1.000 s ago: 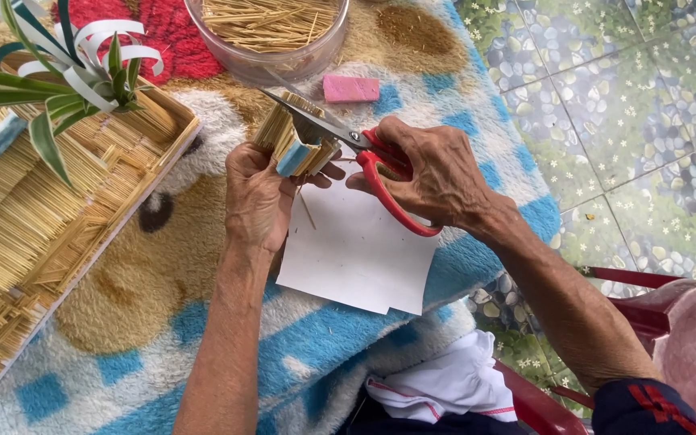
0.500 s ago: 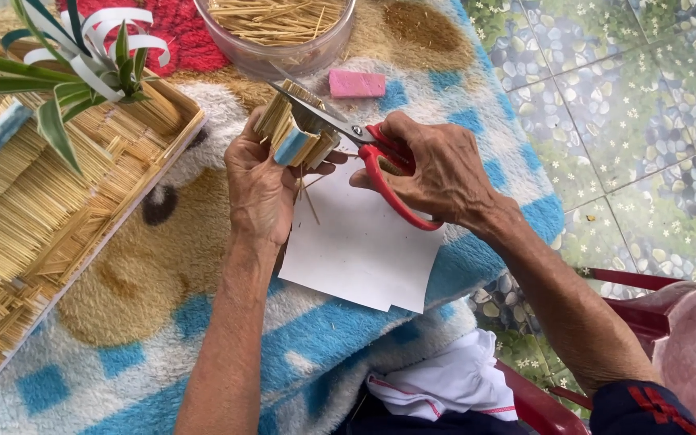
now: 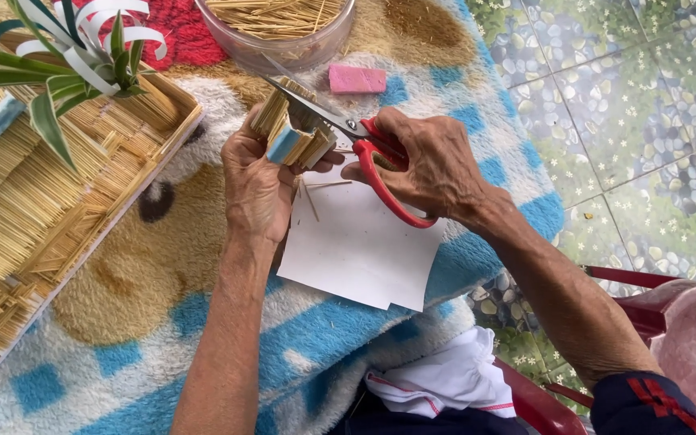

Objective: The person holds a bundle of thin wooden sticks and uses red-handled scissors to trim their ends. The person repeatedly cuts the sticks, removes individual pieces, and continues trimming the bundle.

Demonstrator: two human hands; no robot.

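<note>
Left hand [image 3: 255, 181] closed around the stick bundle [image 3: 292, 133], held mid-scene above the white paper [image 3: 360, 246]; right hand [image 3: 428, 165], fingers through the red scissors [image 3: 364, 149] (blades parted), lies just right, blades running far-left across the bundle's top.

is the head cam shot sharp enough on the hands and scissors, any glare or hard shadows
Head view: soft, even daylight, no hard shadows. The left hand on the small stick bundle and the right hand on the red-handled scissors are sharp. Mild sheen on the clear bowl; the leaves at top left look slightly soft.
</note>
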